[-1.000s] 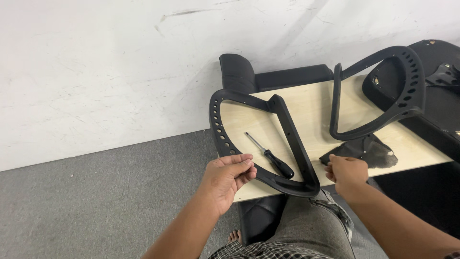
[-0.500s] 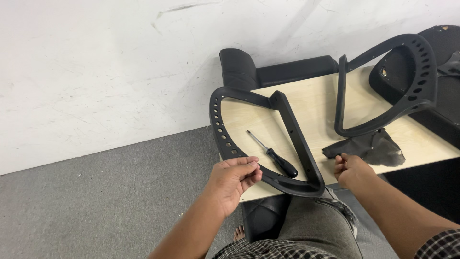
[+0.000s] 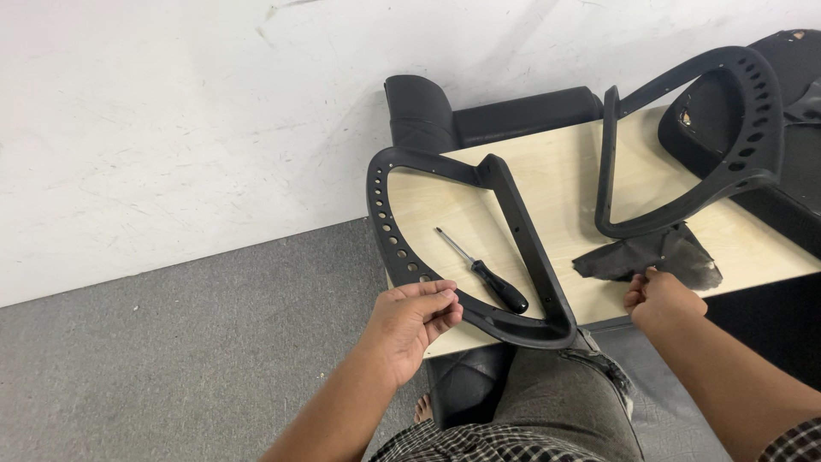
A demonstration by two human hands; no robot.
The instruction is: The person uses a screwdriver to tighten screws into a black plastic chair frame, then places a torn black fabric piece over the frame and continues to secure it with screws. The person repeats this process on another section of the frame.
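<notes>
1. The pale wooden surface (image 3: 590, 184) lies in front of the person, above a grey carpeted floor (image 3: 171, 359) and against a white wall (image 3: 171, 111).
2. A black padded cushion (image 3: 479, 115) sits at the far edge of the surface, partly under it.
3. A black plastic frame (image 3: 513, 205) with a row of holes along its curved side lies flat on the near left part of the surface (its near curve overhangs the edge towards the person's lap).
4. A second perforated black frame (image 3: 753, 111) stands tilted at the right, its lower end resting on the surface.
5. A piece of black fabric (image 3: 658, 257) lies crumpled under that second frame, near the front edge.
6. The left hand (image 3: 410, 321) grips the near curve of the flat frame, fingers (image 3: 440, 301) curled closed over its rim.
7. The right hand (image 3: 658, 299) pinches the near edge of the black fabric, fingers together on it.
8. A black-handled screwdriver (image 3: 487, 275) lies inside the flat frame's opening, touching neither hand.
</notes>
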